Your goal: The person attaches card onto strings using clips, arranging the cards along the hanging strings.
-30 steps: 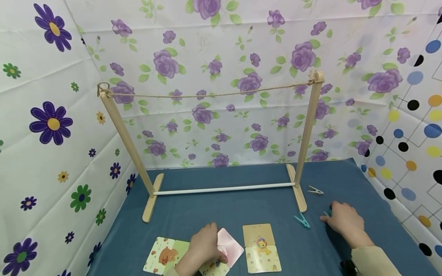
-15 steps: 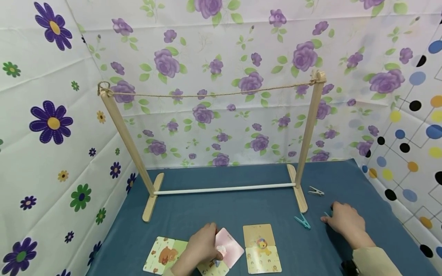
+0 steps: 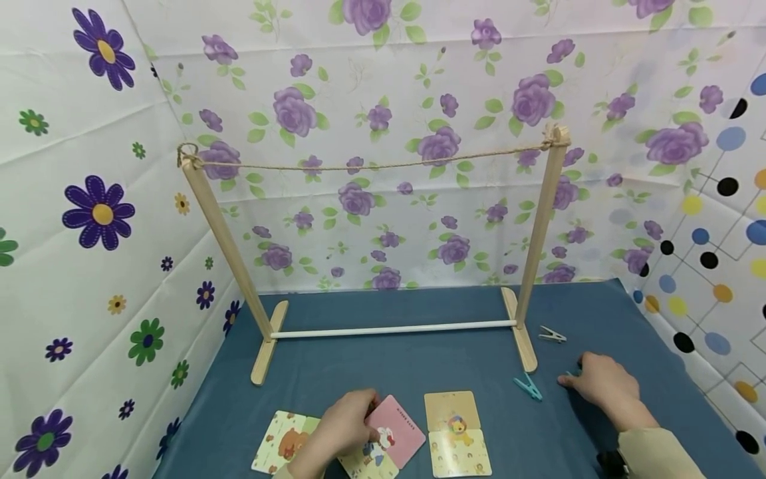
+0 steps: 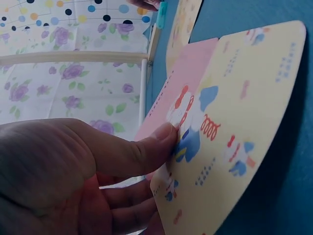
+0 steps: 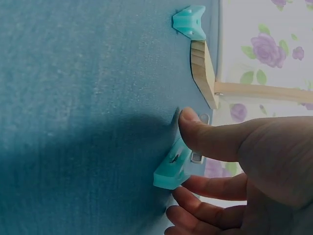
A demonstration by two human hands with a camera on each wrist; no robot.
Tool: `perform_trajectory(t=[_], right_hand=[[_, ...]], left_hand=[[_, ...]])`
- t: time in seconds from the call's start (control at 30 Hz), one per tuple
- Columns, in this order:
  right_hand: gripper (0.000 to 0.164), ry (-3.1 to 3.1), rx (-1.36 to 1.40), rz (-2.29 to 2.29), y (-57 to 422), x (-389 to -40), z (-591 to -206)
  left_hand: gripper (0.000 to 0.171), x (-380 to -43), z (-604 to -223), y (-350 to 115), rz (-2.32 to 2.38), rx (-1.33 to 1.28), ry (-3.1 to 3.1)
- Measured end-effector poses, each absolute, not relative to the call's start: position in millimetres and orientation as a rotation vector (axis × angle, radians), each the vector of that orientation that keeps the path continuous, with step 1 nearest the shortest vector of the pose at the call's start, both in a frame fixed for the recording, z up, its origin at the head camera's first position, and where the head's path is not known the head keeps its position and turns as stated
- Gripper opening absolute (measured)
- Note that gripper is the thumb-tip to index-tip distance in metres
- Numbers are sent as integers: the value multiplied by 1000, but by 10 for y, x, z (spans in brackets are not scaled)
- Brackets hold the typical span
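Note:
My left hand (image 3: 347,426) pinches a folding picture card (image 4: 220,112), pink on one half and pale yellow on the other. The thumb presses on its printed face; the fingers are behind it, and the card stands tilted off the cloth in the left wrist view. My right hand (image 3: 604,386) is low on the cloth at the right, thumb and fingers around a teal clothespin (image 5: 171,169). The thumb covers part of that clothespin. A second teal clothespin (image 3: 528,387) lies to its left, and a whitish one (image 3: 552,334) farther back.
A bear card (image 3: 284,436) lies left of my left hand, a lion card (image 3: 457,432) to the right. Behind them stands a wooden frame (image 3: 535,233) with a string (image 3: 383,166) across its top and a white rod (image 3: 389,330) low down. Patterned cloth walls surround the blue-covered table (image 3: 383,366).
My left hand has tilted the pink and yellow card, so more of its pink half and print shows. My right hand stays at the teal clothespin. The head view has shifted slightly.

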State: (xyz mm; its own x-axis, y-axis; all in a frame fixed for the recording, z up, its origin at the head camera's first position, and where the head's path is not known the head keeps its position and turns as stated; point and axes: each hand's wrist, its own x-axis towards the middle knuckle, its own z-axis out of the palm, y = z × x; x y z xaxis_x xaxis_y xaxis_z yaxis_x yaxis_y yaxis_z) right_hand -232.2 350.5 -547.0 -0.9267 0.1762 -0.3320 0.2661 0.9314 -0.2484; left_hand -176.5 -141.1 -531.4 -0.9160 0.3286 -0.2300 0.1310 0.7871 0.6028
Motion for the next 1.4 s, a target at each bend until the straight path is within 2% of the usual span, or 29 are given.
perform_trajectory(t=[0.4,0.73,1.17,1.4], right_hand=[[72,2758,332,-447,3525,-2309,-5395],[58,2752,313,-465,3528,-2315,-5388],[40,2749,258,-521,3562,-2336,-5398],[43,2752,250,-542,3536,-2300,-5311]], left_hand=[[24,-1780,-5294,-1529,897,384,2634],[4,-1790,-5223,-1608,978,420,2567],[6,-1781,-5166,-1721,1036,462,2560],[6,-1771,-5138,-1782,1095,468,2545]])
